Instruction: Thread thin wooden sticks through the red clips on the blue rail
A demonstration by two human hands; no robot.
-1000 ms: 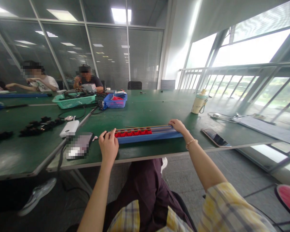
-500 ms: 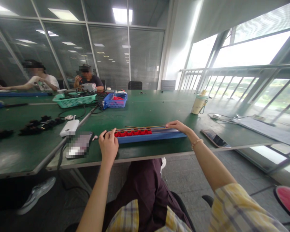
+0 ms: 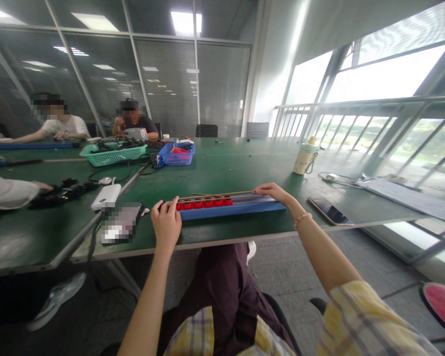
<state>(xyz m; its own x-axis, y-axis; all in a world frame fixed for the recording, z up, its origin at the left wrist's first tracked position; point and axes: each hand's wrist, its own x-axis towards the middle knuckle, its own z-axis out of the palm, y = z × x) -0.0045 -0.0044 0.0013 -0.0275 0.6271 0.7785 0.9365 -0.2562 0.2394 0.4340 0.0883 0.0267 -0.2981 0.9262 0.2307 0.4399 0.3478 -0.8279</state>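
Blue tray (image 3: 233, 212) lay near table's (image 3: 222, 170) front edge, red blocks (image 3: 206, 202) lined up in left part. Your left hand (image 3: 166, 221) curled over left end; firm hold or mere touch, couldn't tell! Your right hand (image 3: 272, 192) hung above right part, fingertips at thin stick (image 3: 241, 193); pinched or not, couldn't tell.

One near blue tray (image 3: 233, 212), two baskets (image 3: 115, 157), two phones (image 3: 331, 211), one bottle (image 3: 302, 160)
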